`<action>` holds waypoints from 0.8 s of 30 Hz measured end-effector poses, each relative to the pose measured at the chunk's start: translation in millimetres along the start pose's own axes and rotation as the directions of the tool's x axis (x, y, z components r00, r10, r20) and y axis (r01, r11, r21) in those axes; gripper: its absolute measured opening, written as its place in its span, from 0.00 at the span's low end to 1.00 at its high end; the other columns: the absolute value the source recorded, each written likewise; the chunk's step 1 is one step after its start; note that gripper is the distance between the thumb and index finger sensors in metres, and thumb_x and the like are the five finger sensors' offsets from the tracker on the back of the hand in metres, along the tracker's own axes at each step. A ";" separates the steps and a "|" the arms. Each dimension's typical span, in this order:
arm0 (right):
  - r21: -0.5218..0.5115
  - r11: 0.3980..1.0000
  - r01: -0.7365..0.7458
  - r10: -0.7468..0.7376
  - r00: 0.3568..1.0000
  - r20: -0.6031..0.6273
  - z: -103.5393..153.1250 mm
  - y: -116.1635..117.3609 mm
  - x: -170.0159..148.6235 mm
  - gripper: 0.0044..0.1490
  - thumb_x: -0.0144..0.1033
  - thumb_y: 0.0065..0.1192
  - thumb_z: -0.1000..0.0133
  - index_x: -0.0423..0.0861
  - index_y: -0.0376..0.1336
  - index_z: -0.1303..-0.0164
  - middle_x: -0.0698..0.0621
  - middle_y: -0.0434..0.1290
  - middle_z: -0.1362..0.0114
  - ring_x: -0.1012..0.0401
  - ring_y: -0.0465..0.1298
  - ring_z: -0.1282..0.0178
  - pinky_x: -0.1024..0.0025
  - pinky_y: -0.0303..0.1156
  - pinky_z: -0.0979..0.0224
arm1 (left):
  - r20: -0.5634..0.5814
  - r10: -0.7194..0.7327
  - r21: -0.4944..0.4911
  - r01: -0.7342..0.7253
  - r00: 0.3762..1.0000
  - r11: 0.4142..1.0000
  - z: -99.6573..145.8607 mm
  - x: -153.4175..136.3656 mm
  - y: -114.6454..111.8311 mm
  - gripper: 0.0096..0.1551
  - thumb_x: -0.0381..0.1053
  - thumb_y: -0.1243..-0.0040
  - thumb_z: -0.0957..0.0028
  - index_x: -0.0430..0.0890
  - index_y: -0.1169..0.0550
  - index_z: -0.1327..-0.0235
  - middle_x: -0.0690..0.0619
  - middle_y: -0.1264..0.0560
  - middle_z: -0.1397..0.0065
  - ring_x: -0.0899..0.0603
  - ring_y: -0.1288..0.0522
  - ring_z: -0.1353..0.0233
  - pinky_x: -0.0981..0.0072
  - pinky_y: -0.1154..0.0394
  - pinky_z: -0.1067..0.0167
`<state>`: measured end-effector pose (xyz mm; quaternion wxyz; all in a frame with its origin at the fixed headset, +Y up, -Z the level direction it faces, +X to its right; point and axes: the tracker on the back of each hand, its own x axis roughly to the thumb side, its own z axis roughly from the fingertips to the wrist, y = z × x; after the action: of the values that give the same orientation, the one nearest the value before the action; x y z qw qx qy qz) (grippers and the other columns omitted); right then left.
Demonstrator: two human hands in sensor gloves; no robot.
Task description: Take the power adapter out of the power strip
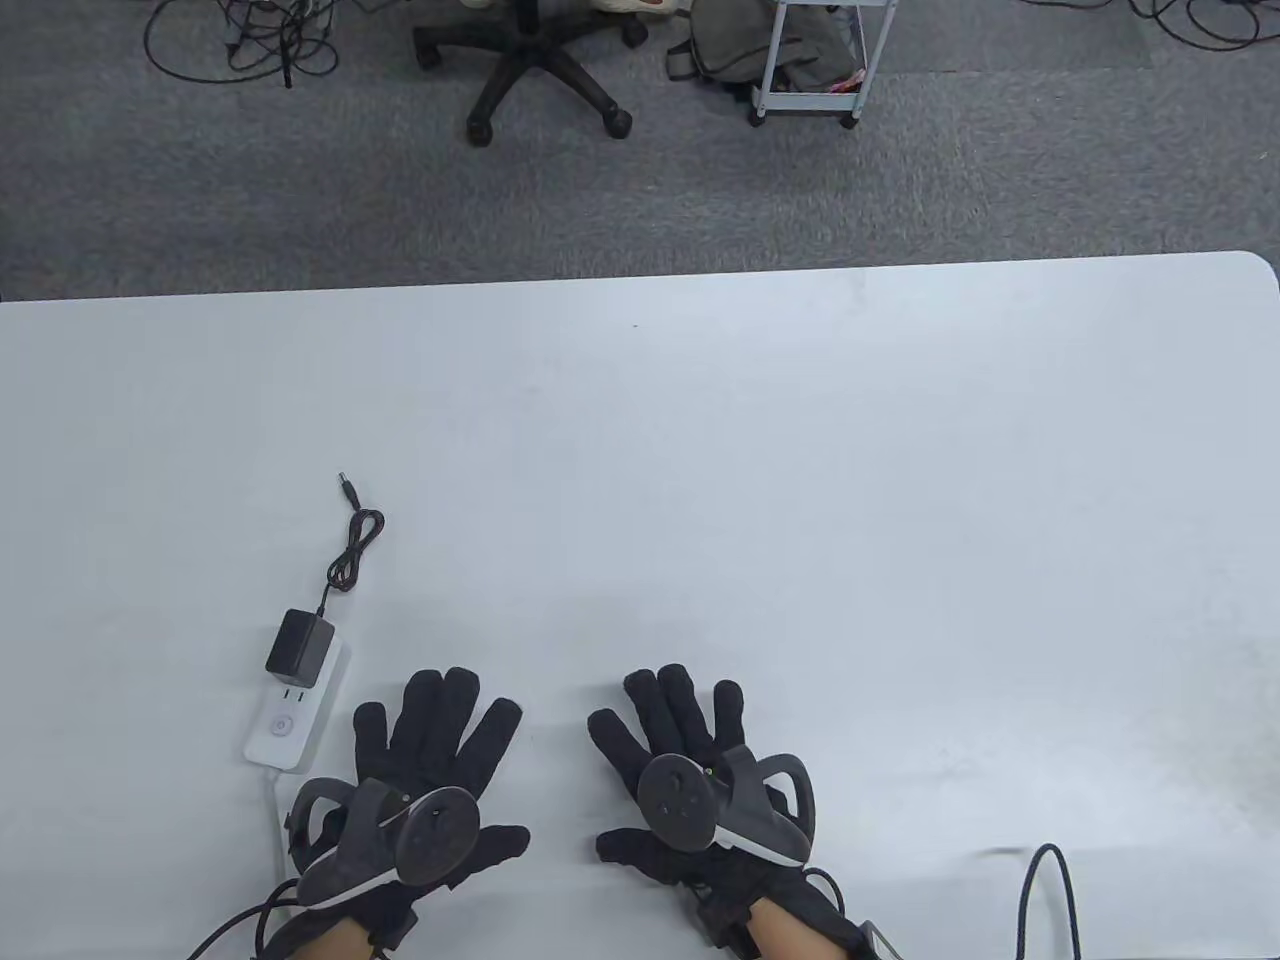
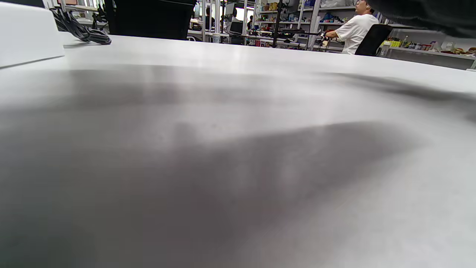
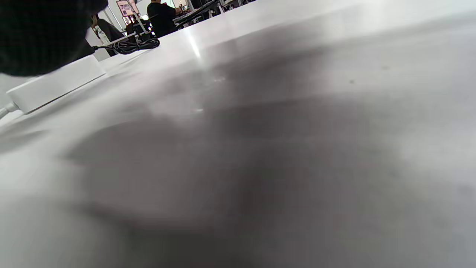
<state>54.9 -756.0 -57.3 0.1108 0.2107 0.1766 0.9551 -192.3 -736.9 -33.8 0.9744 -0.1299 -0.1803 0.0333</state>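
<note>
Both hands wear black fabric gloves. The left hand point(image 1: 440, 740) and the right hand point(image 1: 680, 730) each carry a dark grey tracker with a round disc and a looped ring. Bare skin shows at both wrists, with thin black cables there.

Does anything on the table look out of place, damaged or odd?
Nothing stands out. The power adapter sits plugged into the power strip, its cable loosely bundled behind it. Both hands lie flat, touching neither.
</note>
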 end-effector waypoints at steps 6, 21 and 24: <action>-0.033 0.999 0.016 -0.017 1.000 -0.020 2.4 -2.7 -2.4 0.64 0.74 0.59 0.63 0.74 0.22 0.37 0.60 0.17 0.21 0.60 0.19 0.19 0.47 0.16 0.23 | 0.002 -0.022 -0.003 0.022 1.000 1.000 0.2 3.6 -0.5 0.63 0.82 0.50 0.63 0.60 0.58 0.18 0.45 0.66 0.12 0.30 0.65 0.13 0.22 0.59 0.27; -0.009 1.000 0.024 -0.024 1.000 0.000 1.7 -1.3 1.9 0.64 0.74 0.59 0.63 0.74 0.21 0.38 0.60 0.16 0.21 0.60 0.18 0.19 0.47 0.16 0.24 | 0.001 -0.016 0.001 0.016 1.000 1.000 1.9 1.5 -0.2 0.63 0.82 0.50 0.63 0.60 0.57 0.18 0.44 0.66 0.11 0.30 0.65 0.13 0.22 0.59 0.27; -0.035 0.998 0.048 -0.048 0.999 0.002 1.4 -2.3 0.6 0.64 0.74 0.60 0.63 0.74 0.21 0.38 0.60 0.17 0.21 0.60 0.19 0.19 0.47 0.16 0.24 | 0.009 -0.009 -0.005 0.009 1.000 1.000 1.8 1.6 -0.8 0.63 0.82 0.50 0.63 0.60 0.57 0.18 0.44 0.66 0.11 0.30 0.65 0.13 0.22 0.59 0.27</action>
<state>55.3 -753.3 -56.8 0.1375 0.2052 0.1647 0.9549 -191.4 -737.0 -31.4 0.9734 -0.1312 -0.1853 0.0291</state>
